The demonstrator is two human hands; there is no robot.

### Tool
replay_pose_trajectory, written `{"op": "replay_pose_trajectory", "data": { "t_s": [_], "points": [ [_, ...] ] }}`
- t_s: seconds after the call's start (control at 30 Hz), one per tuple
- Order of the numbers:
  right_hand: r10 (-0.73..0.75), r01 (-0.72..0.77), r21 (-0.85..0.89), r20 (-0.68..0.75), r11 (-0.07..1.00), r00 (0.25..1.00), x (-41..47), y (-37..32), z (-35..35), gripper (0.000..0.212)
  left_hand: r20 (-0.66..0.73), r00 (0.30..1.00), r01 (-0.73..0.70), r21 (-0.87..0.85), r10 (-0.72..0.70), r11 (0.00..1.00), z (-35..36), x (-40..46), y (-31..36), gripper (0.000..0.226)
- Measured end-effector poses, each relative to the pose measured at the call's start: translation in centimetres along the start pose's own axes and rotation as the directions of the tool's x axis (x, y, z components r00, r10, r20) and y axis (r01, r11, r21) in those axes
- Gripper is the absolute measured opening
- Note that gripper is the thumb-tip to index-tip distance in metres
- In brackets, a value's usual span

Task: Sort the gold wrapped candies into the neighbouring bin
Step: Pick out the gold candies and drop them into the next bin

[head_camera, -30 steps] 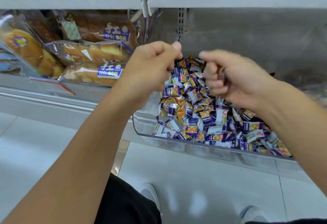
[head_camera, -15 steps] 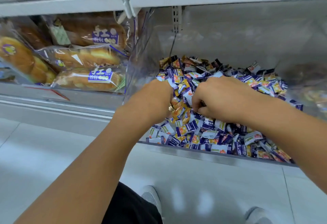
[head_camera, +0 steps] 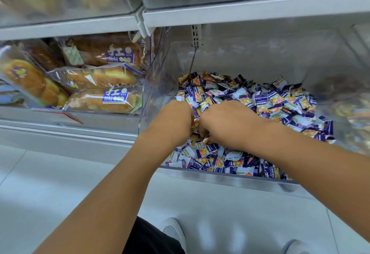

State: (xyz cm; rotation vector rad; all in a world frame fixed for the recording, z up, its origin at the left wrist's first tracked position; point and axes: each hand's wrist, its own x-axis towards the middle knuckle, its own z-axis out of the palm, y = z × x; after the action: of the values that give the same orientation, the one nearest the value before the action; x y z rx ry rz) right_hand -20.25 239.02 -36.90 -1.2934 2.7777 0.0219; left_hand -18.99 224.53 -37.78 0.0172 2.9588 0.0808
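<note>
Digging through the clear bin (head_camera: 230, 177), left hand (head_camera: 173, 122) and right hand (head_camera: 230, 125) both curled around gold candies (head_camera: 206, 103); loads left, honestly.

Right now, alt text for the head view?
Both hands, left hand and right hand, dig side by side into a clear bin heaped with blue-and-white candies, a few gold candies between them. Packaged bread fills the bin to the left.
</note>
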Motion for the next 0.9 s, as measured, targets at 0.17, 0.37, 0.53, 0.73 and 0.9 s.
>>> {"op": "replay_pose_trajectory", "data": {
  "t_s": [0.17,0.37,0.53,0.73,0.9],
  "points": [
    [0.17,-0.14,0.485,-0.02,0.863,0.985,-1.4,3.0,-1.4,0.012,0.002,0.999,-0.043,-0.293,0.046,0.955,-1.9,-0.8,-0.4,0.016],
    [0.172,-0.253,0.84,0.373,-0.481,0.912,-3.0,4.5,-2.7,0.009,0.155,0.983,0.172,-0.966,-0.098,0.191,-5.1,-2.1,0.3,0.009],
    [0.14,-0.19,0.705,0.381,-0.683,0.914,-2.3,4.0,-3.1,0.021,0.073,0.997,0.068,-0.903,0.004,-0.424,-6.0,-3.5,0.5,0.021],
    [0.116,-0.116,0.688,0.048,0.716,0.992,0.3,1.5,-1.0,0.017,0.093,0.995,0.056,-0.832,-0.039,-0.552,-5.7,-2.9,-0.2,0.038],
    [-0.138,0.15,-0.047,0.196,0.988,0.971,1.2,-1.3,-0.5,0.026,-0.029,0.984,-0.102,-0.9,-0.174,-0.425,-5.8,-2.6,-1.0,0.028]
  ]
}}
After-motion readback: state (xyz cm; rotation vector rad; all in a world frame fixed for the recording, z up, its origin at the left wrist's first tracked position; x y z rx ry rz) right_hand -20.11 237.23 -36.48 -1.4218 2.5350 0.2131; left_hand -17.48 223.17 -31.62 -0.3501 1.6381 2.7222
